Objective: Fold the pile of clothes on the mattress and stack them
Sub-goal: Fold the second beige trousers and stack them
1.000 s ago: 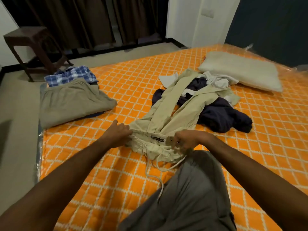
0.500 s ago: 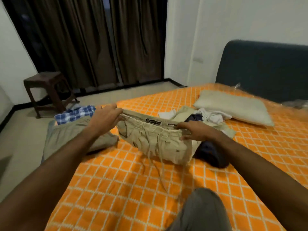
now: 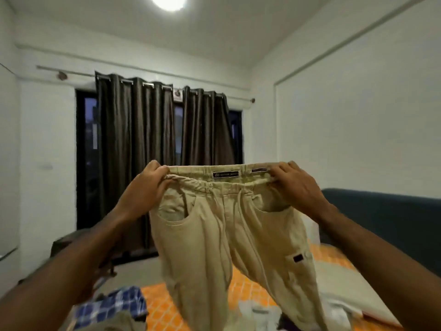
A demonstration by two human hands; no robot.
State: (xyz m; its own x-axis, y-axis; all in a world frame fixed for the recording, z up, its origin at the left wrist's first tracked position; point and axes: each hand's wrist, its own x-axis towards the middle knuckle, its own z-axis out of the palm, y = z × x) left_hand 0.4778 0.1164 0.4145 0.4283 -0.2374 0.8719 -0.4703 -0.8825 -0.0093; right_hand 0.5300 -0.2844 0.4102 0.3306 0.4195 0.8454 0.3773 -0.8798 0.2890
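Observation:
Beige drawstring trousers hang in the air in front of me, waistband up and stretched wide, legs dangling toward the orange mattress. My left hand grips the left end of the waistband and my right hand grips the right end. A blue checked garment and a grey-green folded piece lie at the bottom left. White clothes of the pile show blurred under the trouser legs; the rest of the pile is hidden.
A pale pillow lies on the mattress at the right, before a dark blue headboard. Dark curtains cover the window ahead. A dark stool stands on the floor at the left, partly behind my arm.
Both hands have lifted the trousers by the waistband from the mattress up to chest height, and my view has tilted up toward the curtains and ceiling.

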